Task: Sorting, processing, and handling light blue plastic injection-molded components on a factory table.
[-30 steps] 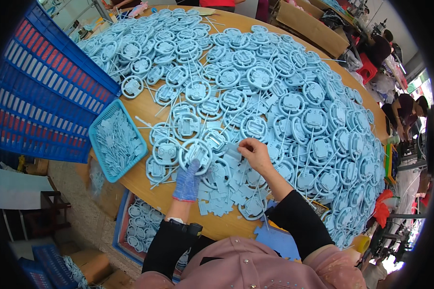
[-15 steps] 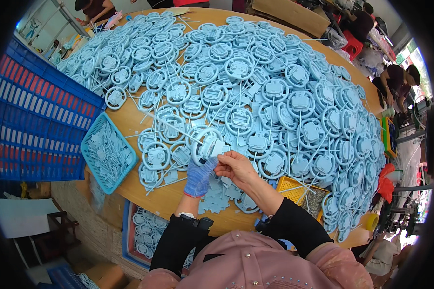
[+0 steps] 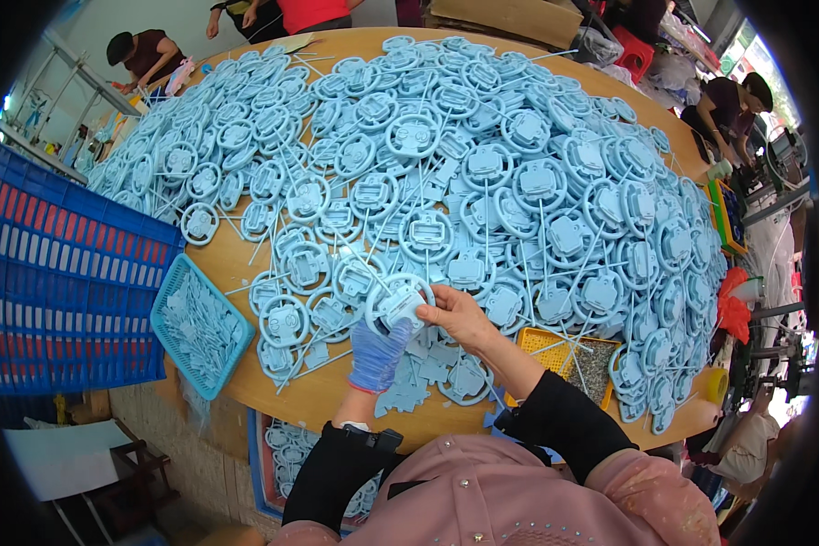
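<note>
My left hand [image 3: 376, 355], in a thin blue-purple glove, grips a light-blue plastic ring part [image 3: 382, 302] from below. This part has a block in its middle and a thin stick running to the upper left. My bare right hand [image 3: 461, 320] holds the ring's right side, with the thumb on a flat light-blue cover piece [image 3: 404, 309] lying over the middle block. Loose flat pieces [image 3: 399, 393] lie on the table just below my hands. A large pile of similar ring parts [image 3: 537, 182] with sticks spreads beyond them.
A turquoise basket [image 3: 235, 357] of flat pieces stands at the left, beside a tall blue crate [image 3: 73, 282]. Right of my hands is a yellow basket [image 3: 539, 340] with small metal-looking bits. A crate [image 3: 259, 473] of ring parts sits below the table's edge [image 3: 337, 414]. Other people work farther off.
The flat cover piece, pinched in my right fingers before, now lies over the ring part's middle. My right hand has shifted up onto the ring's side. The view has moved slightly.
</note>
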Demonstrator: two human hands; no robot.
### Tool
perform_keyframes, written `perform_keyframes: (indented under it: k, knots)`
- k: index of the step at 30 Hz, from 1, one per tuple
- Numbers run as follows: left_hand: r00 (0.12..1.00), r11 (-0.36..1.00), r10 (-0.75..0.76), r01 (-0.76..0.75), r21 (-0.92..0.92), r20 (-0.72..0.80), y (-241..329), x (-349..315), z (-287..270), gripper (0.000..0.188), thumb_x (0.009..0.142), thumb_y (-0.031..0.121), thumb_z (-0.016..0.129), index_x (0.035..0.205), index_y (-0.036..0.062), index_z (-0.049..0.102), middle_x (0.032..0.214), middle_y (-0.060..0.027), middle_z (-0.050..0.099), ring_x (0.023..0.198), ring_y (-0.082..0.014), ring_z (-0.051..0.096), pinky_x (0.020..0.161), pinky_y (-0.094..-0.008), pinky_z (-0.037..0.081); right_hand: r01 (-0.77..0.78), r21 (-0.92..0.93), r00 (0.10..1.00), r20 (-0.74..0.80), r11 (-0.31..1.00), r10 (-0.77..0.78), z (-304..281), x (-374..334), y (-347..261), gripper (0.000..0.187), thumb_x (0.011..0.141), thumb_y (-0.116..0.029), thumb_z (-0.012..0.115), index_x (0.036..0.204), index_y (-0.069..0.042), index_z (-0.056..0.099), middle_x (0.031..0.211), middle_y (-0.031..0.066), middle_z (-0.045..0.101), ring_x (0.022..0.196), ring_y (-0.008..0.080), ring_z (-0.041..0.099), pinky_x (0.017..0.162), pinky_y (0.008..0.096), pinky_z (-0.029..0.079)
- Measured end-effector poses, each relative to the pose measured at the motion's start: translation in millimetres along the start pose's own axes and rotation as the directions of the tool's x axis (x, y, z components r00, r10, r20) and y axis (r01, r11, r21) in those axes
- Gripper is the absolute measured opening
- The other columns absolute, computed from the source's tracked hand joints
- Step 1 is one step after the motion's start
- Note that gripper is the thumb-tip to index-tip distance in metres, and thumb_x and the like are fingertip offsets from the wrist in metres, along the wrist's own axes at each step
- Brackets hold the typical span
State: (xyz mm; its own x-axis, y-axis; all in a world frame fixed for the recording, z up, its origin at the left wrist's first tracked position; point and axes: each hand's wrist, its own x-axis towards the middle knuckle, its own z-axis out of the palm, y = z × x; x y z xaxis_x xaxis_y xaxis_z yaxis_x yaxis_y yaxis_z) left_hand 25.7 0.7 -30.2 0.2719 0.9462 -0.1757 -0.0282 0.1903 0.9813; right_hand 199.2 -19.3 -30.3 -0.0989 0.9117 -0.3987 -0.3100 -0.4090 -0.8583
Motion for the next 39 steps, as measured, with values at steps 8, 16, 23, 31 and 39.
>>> perform_keyframes:
  k: [8, 16, 23, 31, 39]
  knots:
    - [0.977, 0.992, -0.122, 0.123, 0.008, 0.172, -6.5, 42.4, 39.9, 0.050, 0.079, 0.026, 0.074, 0.119, 0.0009, 0.056, 0.108, -0.0112, 0.064, 0.095, -0.0179, 0.061, 0.079, -0.0294, 0.049, -0.011, 0.149, 0.959, -0.277, 0.989, 0.053, -48.5, -6.8, -11.6, 0.031, 0.083, -0.021, 0.072, 0.108, -0.007, 0.060, 0.092, -0.0010, 0.065, 0.081, 0.0075, 0.058, 0.070, 0.0234, 0.043]
    - [0.814, 0.185, 0.060, -0.578, 0.795, 0.578, 21.4, 156.8, 72.2, 0.082, 0.062, 0.038, 0.081, 0.130, 0.0078, 0.046, 0.120, -0.0195, 0.054, 0.113, -0.0367, 0.050, 0.097, -0.0447, 0.041, 0.557, 0.029, 0.704, -0.546, 0.830, -0.454, -138.5, -3.7, -12.3, 0.056, 0.088, -0.014, 0.067, 0.136, -0.004, 0.040, 0.123, 0.0111, 0.056, 0.104, 0.0188, 0.059, 0.088, 0.0340, 0.050]
    - [0.839, -0.146, -0.292, -0.513, 0.846, 0.459, 56.8, 175.4, 95.9, 0.096, 0.052, 0.040, 0.085, 0.134, 0.0117, 0.043, 0.119, -0.0193, 0.055, 0.112, -0.0369, 0.053, 0.095, -0.0421, 0.043, 0.182, -0.650, 0.804, -0.333, 0.738, -0.492, -85.0, -49.1, -2.7, 0.035, 0.087, -0.019, 0.066, 0.117, -0.003, 0.058, 0.110, 0.0087, 0.061, 0.097, 0.0188, 0.061, 0.081, 0.0318, 0.050]
    - [0.807, 0.336, 0.284, -0.589, 0.734, 0.518, 60.4, 191.1, 17.0, 0.082, 0.064, 0.035, 0.081, 0.131, 0.0036, 0.045, 0.119, -0.0228, 0.054, 0.112, -0.0378, 0.053, 0.095, -0.0455, 0.043, 0.255, -0.837, 0.691, -0.193, 0.484, -0.697, -93.6, -20.0, -3.2, 0.028, 0.079, -0.020, 0.069, 0.101, -0.003, 0.064, 0.095, 0.0158, 0.063, 0.090, 0.0338, 0.060, 0.079, 0.0396, 0.048]
    - [0.983, 0.972, 0.120, -0.145, -0.186, -0.136, 74.7, 89.1, -143.5, 0.048, 0.086, 0.026, 0.066, 0.127, 0.0082, 0.049, 0.118, -0.0135, 0.057, 0.107, -0.0251, 0.058, 0.085, -0.0403, 0.054, 0.246, -0.969, 0.749, 0.189, 0.001, -0.635, -25.1, 32.0, 12.3, 0.031, 0.072, -0.011, 0.071, 0.100, -0.004, 0.061, 0.106, 0.0122, 0.059, 0.093, 0.0296, 0.056, 0.078, 0.0413, 0.045]
